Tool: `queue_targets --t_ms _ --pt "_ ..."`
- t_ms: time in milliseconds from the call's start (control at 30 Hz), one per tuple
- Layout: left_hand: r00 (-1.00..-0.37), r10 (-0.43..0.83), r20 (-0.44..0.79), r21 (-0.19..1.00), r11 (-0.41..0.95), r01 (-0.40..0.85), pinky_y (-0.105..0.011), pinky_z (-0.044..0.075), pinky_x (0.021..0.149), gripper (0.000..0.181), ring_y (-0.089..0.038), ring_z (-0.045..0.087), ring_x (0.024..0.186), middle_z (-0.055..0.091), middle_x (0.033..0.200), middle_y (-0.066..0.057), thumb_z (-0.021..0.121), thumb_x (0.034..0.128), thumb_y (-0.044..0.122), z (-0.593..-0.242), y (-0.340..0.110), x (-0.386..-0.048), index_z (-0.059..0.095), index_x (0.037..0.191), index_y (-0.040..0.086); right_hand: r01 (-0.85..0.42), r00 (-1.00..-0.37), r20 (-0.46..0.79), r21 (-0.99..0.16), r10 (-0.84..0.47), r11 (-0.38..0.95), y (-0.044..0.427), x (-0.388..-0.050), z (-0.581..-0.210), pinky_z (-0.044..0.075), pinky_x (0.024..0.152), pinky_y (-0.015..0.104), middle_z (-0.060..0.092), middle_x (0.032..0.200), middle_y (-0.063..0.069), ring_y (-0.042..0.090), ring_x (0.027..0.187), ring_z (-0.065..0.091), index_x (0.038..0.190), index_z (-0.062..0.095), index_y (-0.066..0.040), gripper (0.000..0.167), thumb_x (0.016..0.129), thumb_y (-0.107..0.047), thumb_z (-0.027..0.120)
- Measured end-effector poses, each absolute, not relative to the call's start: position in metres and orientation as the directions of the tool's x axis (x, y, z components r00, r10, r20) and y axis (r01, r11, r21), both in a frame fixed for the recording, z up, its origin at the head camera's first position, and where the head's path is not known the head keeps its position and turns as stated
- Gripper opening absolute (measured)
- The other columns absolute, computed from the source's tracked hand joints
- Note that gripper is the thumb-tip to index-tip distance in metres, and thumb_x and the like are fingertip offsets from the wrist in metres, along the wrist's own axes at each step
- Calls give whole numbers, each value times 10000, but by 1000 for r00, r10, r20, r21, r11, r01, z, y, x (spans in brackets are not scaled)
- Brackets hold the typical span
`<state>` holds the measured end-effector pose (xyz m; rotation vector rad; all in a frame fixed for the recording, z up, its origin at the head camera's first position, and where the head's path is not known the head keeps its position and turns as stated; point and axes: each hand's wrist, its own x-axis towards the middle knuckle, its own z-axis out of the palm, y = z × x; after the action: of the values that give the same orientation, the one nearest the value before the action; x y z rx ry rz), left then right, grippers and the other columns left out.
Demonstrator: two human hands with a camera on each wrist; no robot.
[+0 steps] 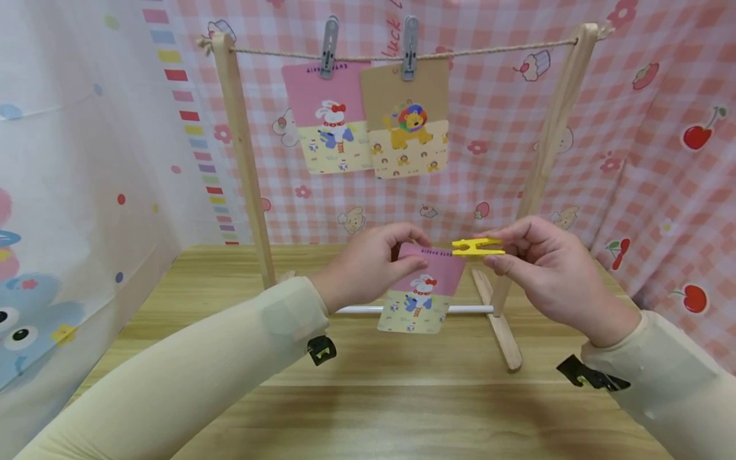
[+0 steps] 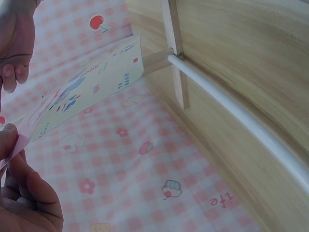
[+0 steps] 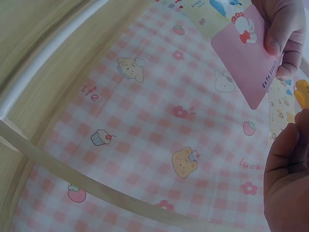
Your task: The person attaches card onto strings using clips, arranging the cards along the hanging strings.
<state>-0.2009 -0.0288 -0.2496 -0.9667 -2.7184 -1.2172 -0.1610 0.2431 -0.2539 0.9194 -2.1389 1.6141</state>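
Note:
My left hand pinches a small pink and pale-yellow card by its upper left edge, thumb in front. The card has a white rabbit with a red bow and hangs tilted above the table. My right hand pinches a yellow clothespin by its handle ends, beside the card's top right corner. In the head view the clothespin's tip overlaps that corner; whether they touch I cannot tell. The right wrist view shows the card's pink half and only part of the clothespin.
A rope runs between two wooden posts. Two grey clothespins hold a rabbit card and a lion card on it. Low down is a white rod, near a wooden foot on the table.

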Motion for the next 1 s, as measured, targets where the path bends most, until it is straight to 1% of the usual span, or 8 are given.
queue_targets --t_ms 167,300,400,533,633,733,867,1000 --pt "-804 533 265 659 508 554 -232 437 614 202 -142 524 728 614 816 1 709 1028 267 -247 -29 -202 699 1218 199 -650 -746 591 -747 -307 139 243 -162 -252 563 685 162 800 1159 -43 59 836 725 1089 633 85 215 912 205 661" --pt "-801 532 274 654 507 561 -231 430 610 204 -146 515 726 601 809 -2 710 1027 262 -244 -28 -202 697 1223 204 -642 -758 579 -743 -300 190 243 -162 -250 563 683 165 800 1142 -55 56 819 710 1111 636 71 221 922 178 673" --pt "-793 535 290 657 491 571 -225 423 605 205 -144 502 718 590 800 -6 713 1025 247 -241 -28 -203 696 1222 195 -640 -764 579 -735 -284 222 245 -163 -250 567 681 159 800 1106 -63 39 809 703 1106 665 12 253 917 180 678" --pt "-789 538 296 668 474 574 -223 430 604 199 -142 507 720 595 806 -6 713 1025 242 -238 -28 -203 693 1217 191 -648 -759 593 -727 -268 227 246 -165 -248 561 669 150 802 1074 -67 31 782 690 1100 678 -22 288 907 193 680" --pt "-788 535 305 661 476 580 -226 427 605 196 -145 507 720 588 803 -7 710 1027 249 -235 -27 -204 694 1215 194 -655 -753 599 -721 -271 226 245 -165 -245 550 649 157 805 1079 -51 38 764 680 1117 649 46 252 910 185 683" --pt "-779 533 328 643 478 598 -225 409 600 196 -138 489 704 568 778 -5 714 1024 246 -233 -26 -205 700 1211 187 -655 -755 598 -709 -269 261 243 -164 -242 548 642 161 800 1072 -49 44 757 676 1138 637 58 250 918 166 689" --pt "-776 532 338 642 472 604 -222 408 596 197 -130 484 697 573 774 -4 718 1021 239 -231 -26 -205 704 1208 179 -643 -766 590 -698 -257 315 243 -164 -240 557 655 161 781 1026 -56 47 758 669 1168 647 16 269 933 139 692" --pt "-775 530 344 654 457 603 -228 423 600 191 -138 503 710 606 804 -5 718 1021 241 -228 -27 -204 700 1202 182 -637 -770 590 -727 -243 254 242 -165 -240 576 690 166 774 1012 -38 61 790 688 1174 663 -37 323 927 172 670"
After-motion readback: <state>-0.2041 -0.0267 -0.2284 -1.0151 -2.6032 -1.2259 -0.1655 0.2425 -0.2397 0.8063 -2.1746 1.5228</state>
